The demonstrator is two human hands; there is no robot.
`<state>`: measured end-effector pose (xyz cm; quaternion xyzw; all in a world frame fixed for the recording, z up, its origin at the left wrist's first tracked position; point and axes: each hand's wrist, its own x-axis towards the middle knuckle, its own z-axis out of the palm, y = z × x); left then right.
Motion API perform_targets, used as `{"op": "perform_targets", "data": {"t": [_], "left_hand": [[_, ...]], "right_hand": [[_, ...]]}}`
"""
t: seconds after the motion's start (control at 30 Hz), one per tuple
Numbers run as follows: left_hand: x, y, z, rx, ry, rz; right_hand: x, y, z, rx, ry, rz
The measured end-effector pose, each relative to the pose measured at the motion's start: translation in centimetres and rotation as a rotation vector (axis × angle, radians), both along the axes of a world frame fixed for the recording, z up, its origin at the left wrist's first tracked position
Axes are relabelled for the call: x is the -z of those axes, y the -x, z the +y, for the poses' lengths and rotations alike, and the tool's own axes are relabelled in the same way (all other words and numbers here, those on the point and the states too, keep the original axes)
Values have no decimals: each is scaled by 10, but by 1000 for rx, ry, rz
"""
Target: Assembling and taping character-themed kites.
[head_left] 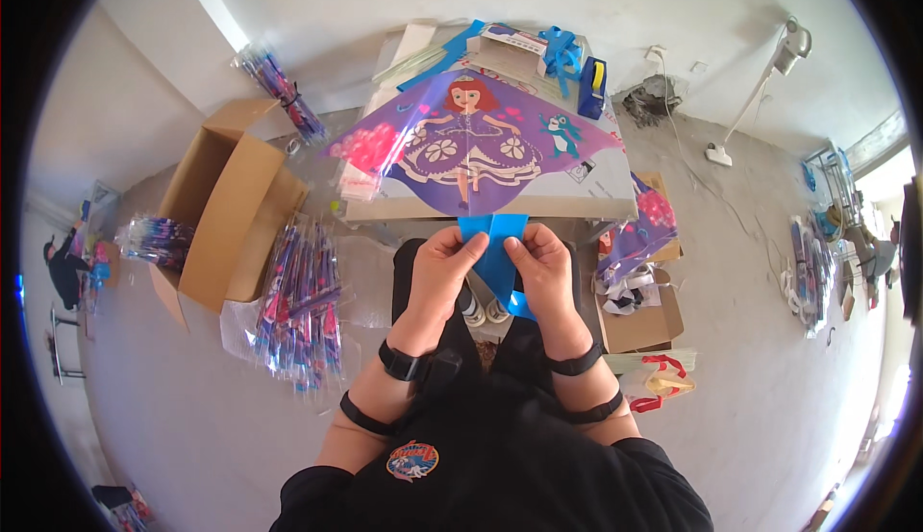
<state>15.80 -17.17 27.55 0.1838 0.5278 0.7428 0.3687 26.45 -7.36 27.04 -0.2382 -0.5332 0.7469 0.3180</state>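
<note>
A purple kite [527,152] printed with a red-haired princess lies spread on the table [385,207]. Its lower tip reaches the table's near edge. Just below that tip, a blue strip [496,268], probably the kite's tail, is stretched between my two hands. My left hand [442,265] pinches its left edge between thumb and fingers. The right edge is pinched the same way by my right hand [540,265]. From there the strip hangs down toward my lap, its lower part bent to the right. Whether the strip is joined to the kite cannot be made out.
At the table's back are blue strips [561,51], a small box [511,40] and a blue tape dispenser [593,88]. Left, an open carton [231,210] stands beside many packed kites [300,306]. Right, another carton [642,325] stands on the floor; a stick vacuum [760,95] leans by the wall.
</note>
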Motion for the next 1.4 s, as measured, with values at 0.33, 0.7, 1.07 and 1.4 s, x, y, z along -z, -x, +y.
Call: {"op": "perform_targets", "data": {"t": [0.33,0.7,1.07,1.4], "left_hand": [[-29,26,-40,-4,-184,-43],[-6,0,-27,-42,-49,682],[-4,-15,-12,-16,108,616],[83,5,-14,-99,221,230]], "right_hand": [[-2,-27,-2,35,14,10],[2,-27,-15,-8,-12,-38],[4,-30,-13,55,-324,-261],[66,-28,6,146,-114,-249]]}}
